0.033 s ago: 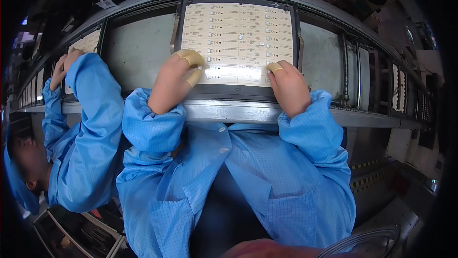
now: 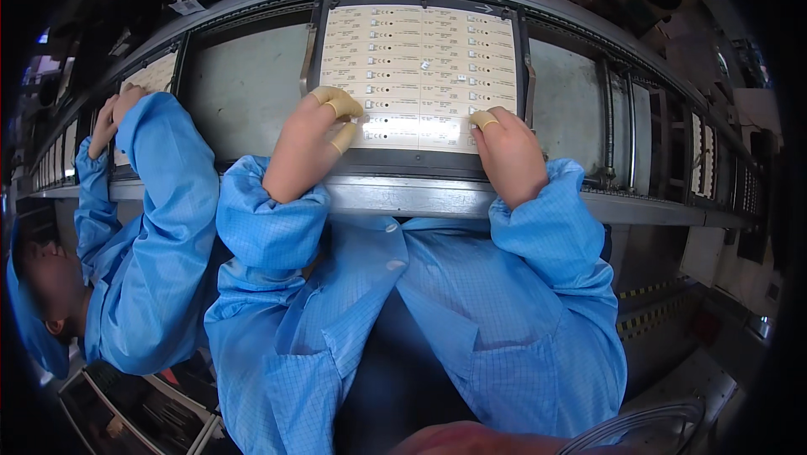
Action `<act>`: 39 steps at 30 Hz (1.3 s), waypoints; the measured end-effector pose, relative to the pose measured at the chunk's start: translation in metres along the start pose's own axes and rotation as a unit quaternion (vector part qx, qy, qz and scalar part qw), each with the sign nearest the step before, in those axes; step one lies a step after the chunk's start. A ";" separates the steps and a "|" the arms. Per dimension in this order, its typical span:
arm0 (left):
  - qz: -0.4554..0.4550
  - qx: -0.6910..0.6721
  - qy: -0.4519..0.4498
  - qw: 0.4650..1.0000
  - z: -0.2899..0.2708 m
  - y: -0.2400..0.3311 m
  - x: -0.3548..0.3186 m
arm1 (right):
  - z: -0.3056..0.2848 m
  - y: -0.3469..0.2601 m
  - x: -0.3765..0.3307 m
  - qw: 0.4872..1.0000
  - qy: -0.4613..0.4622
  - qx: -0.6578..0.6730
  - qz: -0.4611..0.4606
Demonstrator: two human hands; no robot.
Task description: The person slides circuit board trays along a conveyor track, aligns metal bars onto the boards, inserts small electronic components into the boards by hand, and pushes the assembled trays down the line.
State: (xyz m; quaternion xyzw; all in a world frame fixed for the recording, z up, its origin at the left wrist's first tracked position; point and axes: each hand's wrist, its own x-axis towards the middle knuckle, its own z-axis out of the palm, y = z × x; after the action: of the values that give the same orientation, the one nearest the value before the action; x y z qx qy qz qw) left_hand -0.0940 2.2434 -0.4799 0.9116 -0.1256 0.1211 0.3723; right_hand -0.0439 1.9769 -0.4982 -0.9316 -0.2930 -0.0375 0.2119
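One cream panel [image 2: 399,76], flat inside a dark frame [image 2: 420,158] on the conveyor [image 2: 403,196]: two columns of printed strips, black dots, small white parts in rows, glare along the near edge. Two further white pieces [image 2: 461,78] sit off those rows. Your left hand [image 2: 301,150], yellow-cotted, at the frame's near left corner, thumb and forefinger apart; your right hand [image 2: 513,156], near right corner, fingers curled, grip cannot be told.

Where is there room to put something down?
Left grey patch, between the framed board and co-worker's board. Right grey patch, between framed board and metal rods. Crowded: the framed board, with small white parts, left hand and right hand.
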 end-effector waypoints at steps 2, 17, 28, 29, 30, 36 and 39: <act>-0.026 -0.005 -0.005 1.000 0.002 0.005 -0.001 | 0.000 0.000 0.002 1.000 -0.003 -0.001 -0.022; -0.049 0.051 -0.034 0.997 0.014 0.003 -0.005 | 0.007 0.010 0.068 0.995 0.009 -0.093 -0.045; -0.024 0.091 -0.025 0.995 0.013 0.002 -0.003 | -0.003 0.006 0.057 0.999 0.031 -0.016 -0.011; -0.023 0.091 -0.026 0.995 0.014 0.002 -0.003 | -0.005 0.007 0.053 0.999 0.038 0.023 -0.004; -0.025 0.101 -0.031 0.994 0.014 0.002 -0.002 | -0.007 0.007 0.048 0.997 0.044 0.062 0.003; 0.004 0.141 -0.045 0.989 0.014 0.003 0.000 | -0.020 0.013 0.018 0.992 0.043 0.120 0.023; 0.020 0.174 -0.040 0.984 0.017 0.007 0.000 | -0.022 0.014 0.006 0.986 0.044 0.149 0.061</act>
State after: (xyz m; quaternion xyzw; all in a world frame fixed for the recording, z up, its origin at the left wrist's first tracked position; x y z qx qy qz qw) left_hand -0.0936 2.2260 -0.4871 0.9640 -0.1353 0.1118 0.1998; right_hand -0.0302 1.9609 -0.4820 -0.9032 -0.2283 -0.0219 0.3627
